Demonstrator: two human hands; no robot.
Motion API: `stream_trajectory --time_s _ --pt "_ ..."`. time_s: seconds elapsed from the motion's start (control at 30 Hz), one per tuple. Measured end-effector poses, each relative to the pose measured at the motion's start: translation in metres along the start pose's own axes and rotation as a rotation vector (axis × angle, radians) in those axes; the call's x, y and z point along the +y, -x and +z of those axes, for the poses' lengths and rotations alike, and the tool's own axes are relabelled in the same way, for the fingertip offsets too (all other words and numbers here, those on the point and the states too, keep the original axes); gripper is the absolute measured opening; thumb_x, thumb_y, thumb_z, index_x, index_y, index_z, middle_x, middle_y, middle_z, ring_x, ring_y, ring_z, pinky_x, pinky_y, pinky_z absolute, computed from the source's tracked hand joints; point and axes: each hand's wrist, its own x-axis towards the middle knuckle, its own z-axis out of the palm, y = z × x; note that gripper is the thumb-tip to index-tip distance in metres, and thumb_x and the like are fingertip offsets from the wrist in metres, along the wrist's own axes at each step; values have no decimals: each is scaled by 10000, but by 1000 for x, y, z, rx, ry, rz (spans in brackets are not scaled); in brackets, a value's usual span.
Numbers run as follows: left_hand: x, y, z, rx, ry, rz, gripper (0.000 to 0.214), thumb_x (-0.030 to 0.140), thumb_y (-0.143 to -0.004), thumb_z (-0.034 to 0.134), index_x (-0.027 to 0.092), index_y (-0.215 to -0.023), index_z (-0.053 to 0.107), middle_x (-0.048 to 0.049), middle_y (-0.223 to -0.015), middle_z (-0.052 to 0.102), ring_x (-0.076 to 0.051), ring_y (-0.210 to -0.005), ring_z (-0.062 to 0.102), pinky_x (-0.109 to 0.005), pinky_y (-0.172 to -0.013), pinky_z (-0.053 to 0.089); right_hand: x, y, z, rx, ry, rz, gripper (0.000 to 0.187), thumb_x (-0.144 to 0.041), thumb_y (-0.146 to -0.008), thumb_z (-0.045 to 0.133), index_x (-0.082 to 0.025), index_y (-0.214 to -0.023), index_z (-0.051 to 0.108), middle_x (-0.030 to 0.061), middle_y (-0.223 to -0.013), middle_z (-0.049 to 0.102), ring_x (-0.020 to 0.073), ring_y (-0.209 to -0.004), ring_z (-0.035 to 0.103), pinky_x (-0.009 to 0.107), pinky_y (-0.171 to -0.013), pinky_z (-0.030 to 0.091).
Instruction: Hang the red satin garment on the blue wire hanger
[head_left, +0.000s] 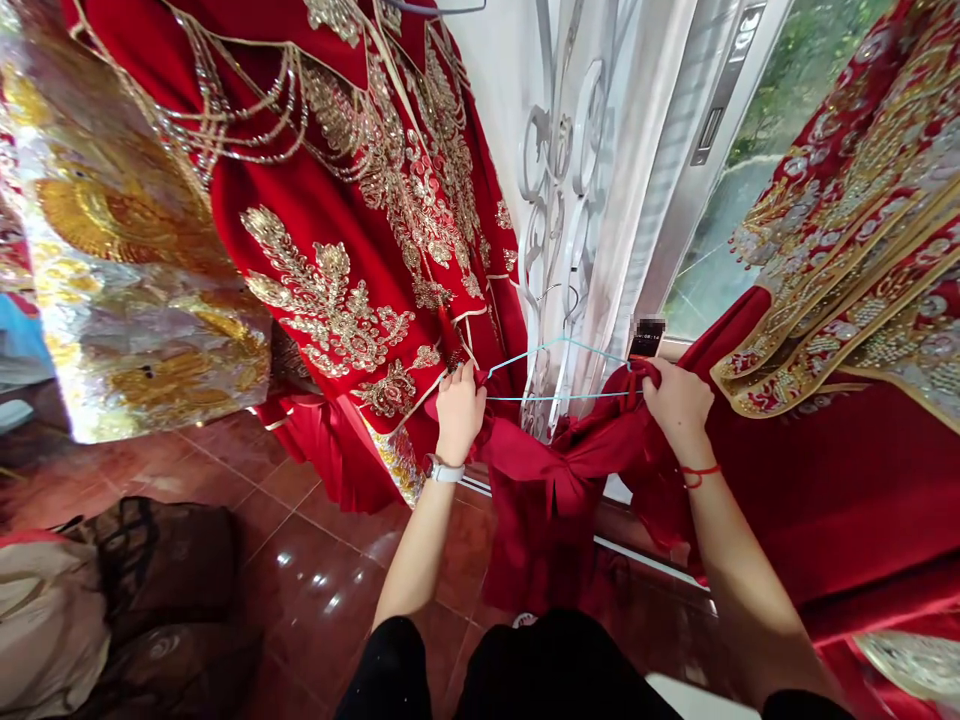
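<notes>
Together, a person's two bare hands grip a plain red garment (559, 468) at the ends of a light-blue hanger (555, 399). The left hand (460, 400), fingers curled over, clasps the cloth at one end; the right hand (679, 395) pinches it between thumb and bent fingers at the other. One white watch (448, 469) circles the left wrist, one red cord bracelet (700, 476) the right. The garment sags between the hands, above the floor and in front of white metal scrollwork (556, 178); whether the hanger's hook is caught on anything cannot be told. One red jacket (300, 215) with gold embroidery and beaded strands hangs to the left, beside one gold-and-silver garment (142, 300); more embroidered red clothing (847, 260) hangs at right. Glossy red tiles (307, 565) cover the floor, where dark bags (169, 560) sit at lower left. Greenery shows through a window (724, 225).
</notes>
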Motion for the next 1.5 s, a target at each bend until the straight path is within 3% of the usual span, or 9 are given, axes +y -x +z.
stream_trajectory --time_s 0.13,0.3,0.53,0.63,0.8,0.97,1.17,1.33,1.5 --pt "3 3 -2 9 -2 -77 487 219 -929 554 119 -1405 541 -200 -1248 694 -357 -1195 642 -439 -935 545 -1 4 1 3 -36 -73 431 -368 -893 600 -227 -1295 668 128 -1123 739 302 -951 677 365 -795 480" --pt "2 3 0 23 -36 1 460 187 -912 539 97 -1363 545 -220 -1249 683 -362 -1177 649 -446 -950 535 -12 9 11 71 -6 12 343 -310 -910 577 -157 -1202 672 158 -1077 729 299 -954 672 415 -906 463" --pt "-6 -6 -16 -108 -129 78 431 170 -949 391 53 -1335 544 -198 -976 742 -333 -962 729 -421 -880 544 -16 0 -5 -94 101 -31 325 -192 -944 499 -134 -1223 654 188 -1066 721 299 -958 702 395 -882 472" --pt "-20 -17 -20 -104 -19 72 431 179 -929 407 85 -1319 567 -180 -990 753 -330 -966 732 -440 -912 540 -9 -7 -13 -163 125 -52 330 -204 -949 507 -163 -1237 662 175 -1041 731 302 -949 713 377 -832 486" --pt "-59 -38 -17 -107 391 23 403 156 -824 406 138 -1107 693 -119 -1111 759 -259 -1083 694 -411 -1039 507 4 -21 -14 -211 151 -107 317 -227 -934 530 -174 -1203 689 166 -1039 740 315 -965 713 369 -800 493" --pt "-80 -23 -3 33 613 -180 361 209 -787 417 132 -999 699 -119 -1082 752 -244 -1075 681 -407 -1069 484 6 -28 -11 -182 102 -119 361 -176 -906 520 -196 -1217 701 150 -1055 747 302 -994 701 366 -829 492" --pt "-82 32 25 322 568 -325 269 206 -798 426 192 -956 643 -102 -1024 728 -251 -1012 672 -420 -1018 500 26 -25 20 -58 -225 17 485 -103 -829 470 -244 -1228 705 101 -1068 759 279 -1000 692 404 -903 510" --pt "-83 61 46 237 607 -294 263 221 -792 460 212 -1006 613 -72 -965 704 -225 -884 676 -378 -894 549 46 -13 68 -61 -780 34 454 -122 -677 396 -159 -947 758 88 -992 781 234 -1027 686 401 -994 516" --pt "-81 70 50 149 592 -217 185 263 -773 515 211 -899 640 -98 -996 728 -260 -993 676 -425 -981 517 52 13 89 -4 -1021 131 418 -237 -667 412 -162 -916 739 116 -1020 780 253 -989 699 427 -992 515"
